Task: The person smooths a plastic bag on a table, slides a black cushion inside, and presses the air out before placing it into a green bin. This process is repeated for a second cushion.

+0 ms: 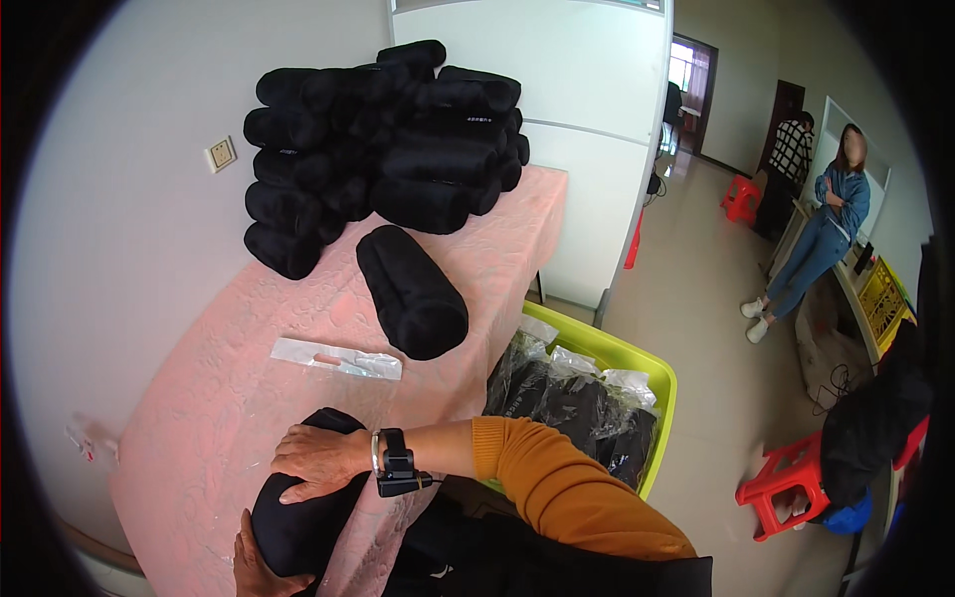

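Note:
A black plush pillow (298,522) lies at the near edge of the pink-covered table, between my two hands. My right hand (318,460) lies across its top, fingers curving over the left side and thumb apart. From below, my left hand (264,562) cups its near left end. Just beyond is a clear plastic bag (336,360) with a white header strip and a cut-out handle. The bag's lower part runs toward the pillow, and I cannot tell whether the pillow is in it or on it. Another black rolled pillow (413,294) rests farther back.
Several black pillows (438,154) are piled at the back of the pink tablecloth (214,368). To the right, a lime-green bin (668,398) holds bagged black pillows. A white partition (592,189) stands behind. Red stools (786,478) and two people (834,214) are farther right.

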{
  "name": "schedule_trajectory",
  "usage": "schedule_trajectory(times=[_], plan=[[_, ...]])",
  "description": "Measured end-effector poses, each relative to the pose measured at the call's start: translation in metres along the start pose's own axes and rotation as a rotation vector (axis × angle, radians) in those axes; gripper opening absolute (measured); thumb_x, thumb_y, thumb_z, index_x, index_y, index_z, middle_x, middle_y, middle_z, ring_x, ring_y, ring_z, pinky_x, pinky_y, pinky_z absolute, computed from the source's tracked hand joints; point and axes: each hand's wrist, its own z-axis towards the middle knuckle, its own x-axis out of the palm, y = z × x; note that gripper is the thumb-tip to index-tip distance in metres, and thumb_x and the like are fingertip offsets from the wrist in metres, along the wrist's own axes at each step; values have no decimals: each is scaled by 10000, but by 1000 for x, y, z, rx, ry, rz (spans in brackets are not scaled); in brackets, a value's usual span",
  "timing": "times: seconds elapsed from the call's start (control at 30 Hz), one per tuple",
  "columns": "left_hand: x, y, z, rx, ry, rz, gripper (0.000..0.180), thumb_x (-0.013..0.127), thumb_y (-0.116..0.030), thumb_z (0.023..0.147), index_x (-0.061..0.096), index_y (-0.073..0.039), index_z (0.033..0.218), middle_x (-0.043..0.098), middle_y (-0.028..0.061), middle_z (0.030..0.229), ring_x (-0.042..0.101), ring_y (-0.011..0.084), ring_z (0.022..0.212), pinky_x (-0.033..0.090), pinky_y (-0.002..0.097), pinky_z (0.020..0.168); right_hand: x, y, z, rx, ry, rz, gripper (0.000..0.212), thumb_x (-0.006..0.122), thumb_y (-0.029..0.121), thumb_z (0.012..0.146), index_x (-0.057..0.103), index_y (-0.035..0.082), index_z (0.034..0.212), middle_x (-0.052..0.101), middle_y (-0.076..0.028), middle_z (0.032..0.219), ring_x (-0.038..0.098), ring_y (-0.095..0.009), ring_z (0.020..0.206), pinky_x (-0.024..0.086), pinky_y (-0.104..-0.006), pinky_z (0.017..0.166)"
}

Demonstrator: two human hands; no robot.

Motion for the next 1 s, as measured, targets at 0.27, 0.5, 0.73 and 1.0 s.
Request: schedule_trajectory(times=[0.27,0.5,0.73,1.0], plan=[[0,11,-2,-42,21,-108,1436,937,-249,317,167,-19,1507,473,219,1354,462,362,1281,360,392,1120,-13,-5,-15,55,75,8,631,613,557,836,578,-10,1109,611,-175,1077,554,-320,1072,360,-418,979],[3,16,-14,-67,40,-309,1454,950,-253,313,160,-31,1513,457,208,1391,456,325,1302,353,384,1125,-32,-6,-46,0,77,-11,890,766,576,644,497,0,1267,566,-190,1192,539,-353,1114,384,-485,975],[-23,-10,-25,-91,-32,-230,1261,921,-224,414,282,-36,1484,544,209,1311,531,286,1241,423,384,1058,-54,3,-55,193,107,56,946,843,296,588,407,51,1390,523,-209,1211,519,-371,1136,437,-438,960],[-22,-53,1,226,-656,483,903,839,-120,562,473,-87,1386,505,227,1225,481,401,1151,387,467,1030,-67,-15,-44,-13,-326,-305,816,793,183,642,444,53,1368,452,-177,1335,474,-384,1172,380,-458,1015]])
